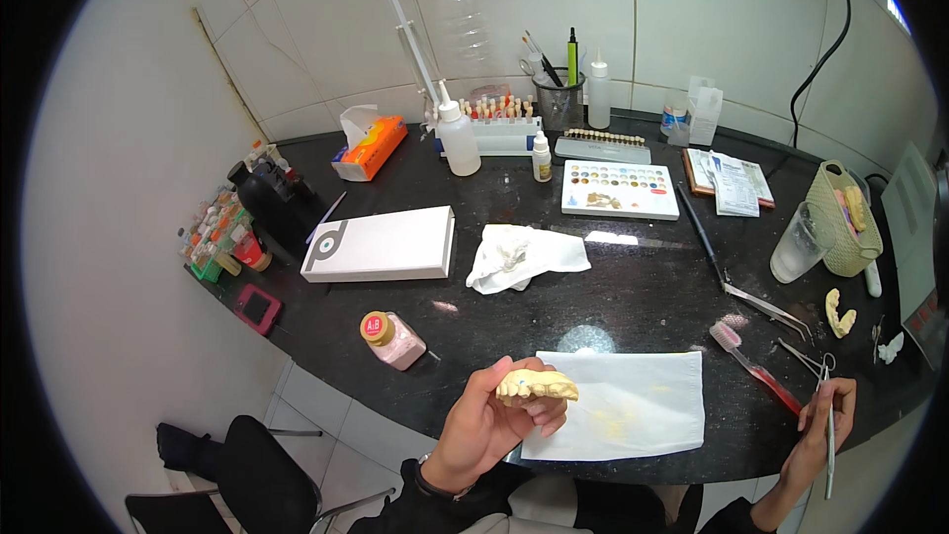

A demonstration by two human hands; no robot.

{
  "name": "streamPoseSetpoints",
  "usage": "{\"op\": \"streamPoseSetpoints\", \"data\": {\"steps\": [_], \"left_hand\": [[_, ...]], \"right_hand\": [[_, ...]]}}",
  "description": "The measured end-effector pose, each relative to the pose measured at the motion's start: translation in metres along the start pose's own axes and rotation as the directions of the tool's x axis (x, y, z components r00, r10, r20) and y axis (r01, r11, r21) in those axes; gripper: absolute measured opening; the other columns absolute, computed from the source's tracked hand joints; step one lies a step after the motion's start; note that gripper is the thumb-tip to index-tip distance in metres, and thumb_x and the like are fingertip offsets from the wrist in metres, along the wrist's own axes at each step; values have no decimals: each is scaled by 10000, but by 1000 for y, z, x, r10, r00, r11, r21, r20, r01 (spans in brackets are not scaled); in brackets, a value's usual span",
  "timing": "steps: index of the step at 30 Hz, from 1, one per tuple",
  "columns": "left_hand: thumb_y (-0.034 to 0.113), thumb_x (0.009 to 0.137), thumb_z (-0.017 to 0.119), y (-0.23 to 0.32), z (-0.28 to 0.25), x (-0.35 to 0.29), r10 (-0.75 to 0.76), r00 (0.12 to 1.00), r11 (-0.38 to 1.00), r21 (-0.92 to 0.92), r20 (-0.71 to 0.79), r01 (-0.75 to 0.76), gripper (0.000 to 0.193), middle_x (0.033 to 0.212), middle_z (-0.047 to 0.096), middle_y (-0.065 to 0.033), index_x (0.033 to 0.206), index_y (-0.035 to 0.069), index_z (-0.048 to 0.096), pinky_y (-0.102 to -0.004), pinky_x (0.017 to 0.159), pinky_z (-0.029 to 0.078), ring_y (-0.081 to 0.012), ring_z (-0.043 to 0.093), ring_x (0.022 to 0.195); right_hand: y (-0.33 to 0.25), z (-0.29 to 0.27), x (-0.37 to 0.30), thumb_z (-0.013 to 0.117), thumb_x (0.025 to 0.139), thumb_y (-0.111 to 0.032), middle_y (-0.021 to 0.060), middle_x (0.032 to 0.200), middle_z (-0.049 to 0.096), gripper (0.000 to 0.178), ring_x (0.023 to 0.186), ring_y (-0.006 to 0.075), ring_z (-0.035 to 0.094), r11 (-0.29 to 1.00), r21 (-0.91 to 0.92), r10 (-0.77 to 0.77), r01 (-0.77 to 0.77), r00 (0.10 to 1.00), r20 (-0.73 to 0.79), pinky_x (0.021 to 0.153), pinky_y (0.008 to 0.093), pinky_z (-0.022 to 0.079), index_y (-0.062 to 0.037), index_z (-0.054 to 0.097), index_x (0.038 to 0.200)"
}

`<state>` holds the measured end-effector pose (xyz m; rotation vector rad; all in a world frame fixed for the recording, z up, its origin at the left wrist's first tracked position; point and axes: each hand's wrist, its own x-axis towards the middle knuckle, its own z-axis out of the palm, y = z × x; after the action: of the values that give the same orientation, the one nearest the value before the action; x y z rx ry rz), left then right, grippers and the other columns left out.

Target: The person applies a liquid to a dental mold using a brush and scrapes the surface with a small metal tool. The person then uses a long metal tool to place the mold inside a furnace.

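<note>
My left hand (509, 410) is raised over the near edge of the table, its fingers closed round a yellowish dental cast (537, 386) with moulded teeth. Below and to the right of it lies a white paper napkin (633, 405) with faint yellow smudges. At the right edge of the table my right hand (825, 415) grips a slim metal instrument (830, 460) whose lower end points down past the edge. Its exact kind I cannot make out. Beside that hand are a toothbrush (759, 371) with a red handle and a metal tool with finger rings (809, 361).
Tweezers (766, 307), a second cast (839, 314), a plastic cup (801, 242) and a basket (845, 222) stand or lie at right. A crumpled tissue (524, 255), a white box (381, 245) and a pink powder bottle (393, 340) are left of centre. A colour palette (620, 190) lies farther back.
</note>
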<state>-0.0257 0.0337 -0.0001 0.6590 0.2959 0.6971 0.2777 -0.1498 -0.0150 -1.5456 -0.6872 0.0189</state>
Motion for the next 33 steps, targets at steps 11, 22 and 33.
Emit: {"op": "streamPoseSetpoints", "data": {"steps": [11, 22, 33], "left_hand": [[427, 913, 454, -10, 10, 0, 260, 963, 780, 602, -65, -170, 437, 831, 452, -37, 877, -4, 516, -235, 686, 323, -96, 400, 746], [412, 932, 396, -11, 12, 0, 293, 952, 787, 587, -83, -191, 461, 820, 515, -62, 906, -26, 536, -226, 649, 346, -92, 438, 709], [501, 983, 219, -4, 7, 0, 74, 993, 943, 332, -95, -38, 603, 871, 592, -195, 750, 17, 493, -397, 855, 527, -198, 609, 817]], "right_hand": [[-17, 17, -3, 501, 944, -298, 85, 852, 590, 348, 690, 90, 526, 985, 172, 15, -14, 1000, -6, 605, 198, 412, 8, 482, 1111], [1, -1, -1, 576, 910, -162, -9, 666, 437, 175, 543, 32, 410, 999, 38, -32, 32, 999, 11, 479, 182, 306, -47, 492, 807], [-12, 11, -2, 312, 983, -455, 69, 752, 571, 524, 601, 91, 509, 989, 151, 10, -10, 1000, -1, 545, 201, 392, 5, 563, 991]]}}
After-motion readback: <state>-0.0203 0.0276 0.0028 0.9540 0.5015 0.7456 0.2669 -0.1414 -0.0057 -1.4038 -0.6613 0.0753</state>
